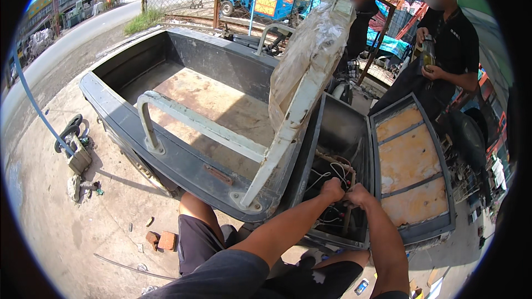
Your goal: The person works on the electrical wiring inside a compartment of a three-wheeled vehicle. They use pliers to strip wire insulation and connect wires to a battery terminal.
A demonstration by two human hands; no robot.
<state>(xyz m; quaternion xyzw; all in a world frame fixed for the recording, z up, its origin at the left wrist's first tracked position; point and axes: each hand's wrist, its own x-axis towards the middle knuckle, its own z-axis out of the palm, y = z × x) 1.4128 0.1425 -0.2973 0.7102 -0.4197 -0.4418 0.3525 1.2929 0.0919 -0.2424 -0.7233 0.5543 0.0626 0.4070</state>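
Note:
Both my arms reach into an open metal compartment [344, 120] at the front end of a cargo vehicle's bed. My left hand [332, 190] is closed in a pinch above a tangle of pale and dark wires [339, 166]. Right beside it, my right hand [359, 196] also has its fingers closed. Whatever lies between the fingers is too small and shaded to name. Small red parts show among the wires. The compartment's hinged lid [413, 158], rusty orange inside with dark crossbars, is swung open to the right.
Left of the compartment lies the grey cargo bed [213, 97], with a pale tubular rail [205, 127] along it and a plastic-wrapped backrest [302, 61]. A person [454, 39] stands at the far right holding a bottle; another [363, 19] is behind. Bricks [166, 240] lie on the ground.

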